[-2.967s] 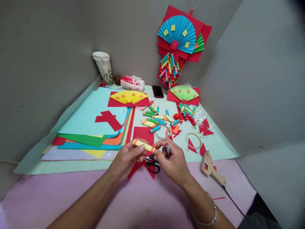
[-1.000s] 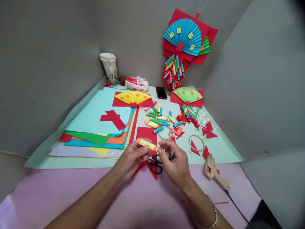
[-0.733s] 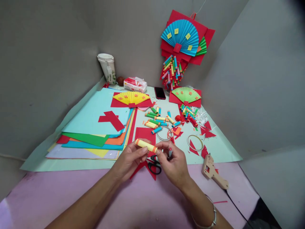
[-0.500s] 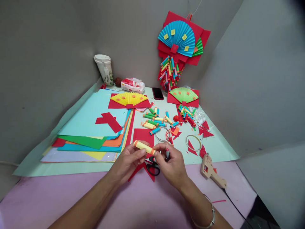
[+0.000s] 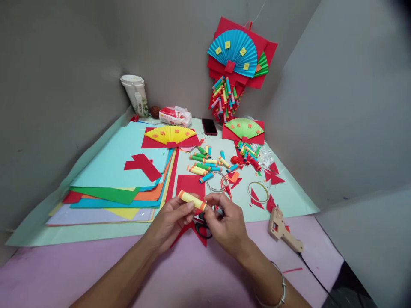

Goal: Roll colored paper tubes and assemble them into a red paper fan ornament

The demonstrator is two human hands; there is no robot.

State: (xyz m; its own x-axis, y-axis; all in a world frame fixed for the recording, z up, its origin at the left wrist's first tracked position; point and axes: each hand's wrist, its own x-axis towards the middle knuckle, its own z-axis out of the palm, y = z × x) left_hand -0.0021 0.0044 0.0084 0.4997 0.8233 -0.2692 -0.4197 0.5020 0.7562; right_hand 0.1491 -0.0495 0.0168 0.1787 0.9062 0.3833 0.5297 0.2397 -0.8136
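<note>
A yellow paper tube (image 5: 192, 199) with orange bands at its ends is held up between both hands. My left hand (image 5: 173, 216) grips its left part between thumb and fingers. At the tube's right end, my right hand (image 5: 226, 222) pinches the orange band; a thin pen-like item (image 5: 218, 210) shows behind its fingers. Black-handled scissors (image 5: 203, 230) lie below the tube, partly hidden by my right hand, over a red notched paper (image 5: 189, 235). Beyond the hands are a red paper square (image 5: 189, 183) and several loose coloured tubes (image 5: 203, 161).
Stacked coloured sheets (image 5: 109, 171) lie at left. A yellow fan (image 5: 170, 134), green fan (image 5: 244, 128), phone (image 5: 209, 127), tissue pack (image 5: 175, 116) and cup (image 5: 136, 96) stand farther back. At right are a tape ring (image 5: 258, 192) and glue gun (image 5: 284, 231). A fan ornament (image 5: 236, 53) hangs behind.
The view has shifted slightly, so the table items appear a little farther left. Both hands still hold the yellow tube, and the pen-like item shows less behind the right fingers.
</note>
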